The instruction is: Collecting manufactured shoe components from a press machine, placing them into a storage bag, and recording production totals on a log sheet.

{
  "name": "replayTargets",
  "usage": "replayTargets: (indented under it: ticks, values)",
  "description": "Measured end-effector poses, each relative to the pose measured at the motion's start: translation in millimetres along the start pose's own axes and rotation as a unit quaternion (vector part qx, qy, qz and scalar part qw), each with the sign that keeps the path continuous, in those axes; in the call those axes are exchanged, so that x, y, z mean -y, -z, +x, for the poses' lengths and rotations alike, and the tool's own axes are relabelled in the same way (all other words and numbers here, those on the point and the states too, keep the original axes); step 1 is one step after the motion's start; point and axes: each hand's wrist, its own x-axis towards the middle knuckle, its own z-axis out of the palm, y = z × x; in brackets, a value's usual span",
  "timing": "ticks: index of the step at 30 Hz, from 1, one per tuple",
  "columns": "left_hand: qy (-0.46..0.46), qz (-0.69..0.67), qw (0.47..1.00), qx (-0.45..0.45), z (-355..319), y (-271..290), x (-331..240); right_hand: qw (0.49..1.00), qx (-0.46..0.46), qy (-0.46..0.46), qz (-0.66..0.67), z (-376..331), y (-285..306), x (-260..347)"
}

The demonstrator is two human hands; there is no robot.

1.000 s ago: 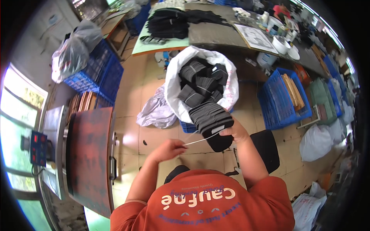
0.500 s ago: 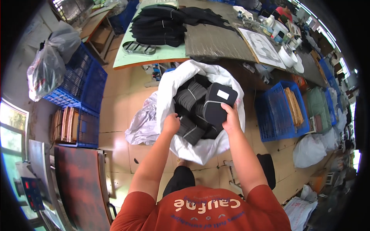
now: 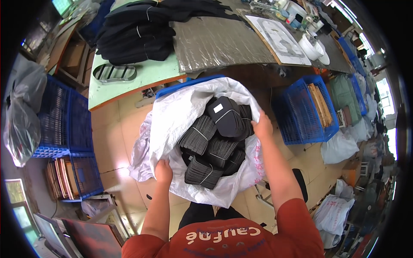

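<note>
A large white woven sack (image 3: 172, 116) stands wide open in front of me, its rim folded outward. Inside lie several tied bundles of black flat pieces (image 3: 198, 134). On top, toward the far right side, rests a rounded black bundle (image 3: 230, 121) bound with a pale band and bearing a small white label. My left hand (image 3: 163, 172) grips the sack's rim at the near left, fingers closed on the fabric. At the right side my right hand (image 3: 263, 127) pinches the rim too. Neither hand touches the bundles.
Beyond the sack is a worktable (image 3: 215, 47) with black fabric stacks (image 3: 137, 32) and a grey oval frame (image 3: 114, 72). Blue crates (image 3: 297, 116) holding boards stand at the right, more blue crates (image 3: 64, 112) at the left. A white bucket (image 3: 310, 48) sits on the table.
My right hand has let go of the labelled bundle, which now rests in the sack, and has taken the rim. My left hand has moved out to the left rim. The view has shifted.
</note>
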Motion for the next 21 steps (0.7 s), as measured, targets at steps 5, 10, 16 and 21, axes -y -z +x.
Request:
replayTargets:
  ticks: [5, 10, 16, 21]
  values:
    - [0.061, -0.544, 0.837, -0.004, -21, 63, -6, 0.963, -0.035, -0.085, 0.254, 38, 16, -25]
    - [-0.045, -0.729, 0.683, -0.017, -59, 197, -73, 0.944, -0.054, -0.028, 0.325, 38, 71, -44]
    - [-0.017, -0.645, 0.759, -0.087, -91, 246, -66, 0.945, -0.259, -0.027, 0.199, 0, 94, -72]
    - [-0.072, -0.296, 0.944, -0.127, -108, 204, -59, 0.979, -0.065, 0.178, 0.080, -23, 113, -14]
